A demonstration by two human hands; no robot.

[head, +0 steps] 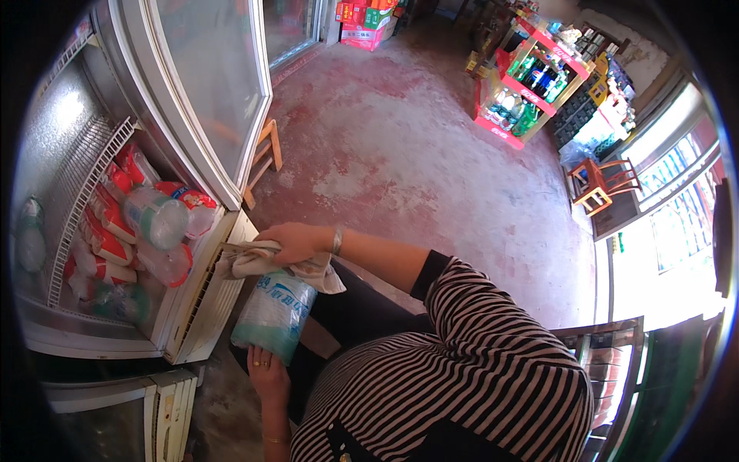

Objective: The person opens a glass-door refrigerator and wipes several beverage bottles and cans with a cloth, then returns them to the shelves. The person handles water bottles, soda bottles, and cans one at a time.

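Note:
My right hand (294, 242) grips a crumpled light-coloured cloth (254, 260) over the upper end of a plastic-wrapped package (274, 312). The package is clear and pale green and bears blue writing. My left hand (267, 369) holds its lower end, with some fingers hidden by it. Beside the cloth is the front edge of an open refrigerator (202, 294). Inside it, a wire shelf (92, 196) stands beside several red-and-white packets (107, 237) and clear plastic bottles (164, 219).
The refrigerator's glass door (211, 81) stands open, with a wooden stool (265, 150) partly behind it. Across the worn red floor (392, 144) are a drinks rack (528, 86), a wooden chair (600, 182) and stacked cartons (366, 26). A second cabinet door (167, 416) is at lower left.

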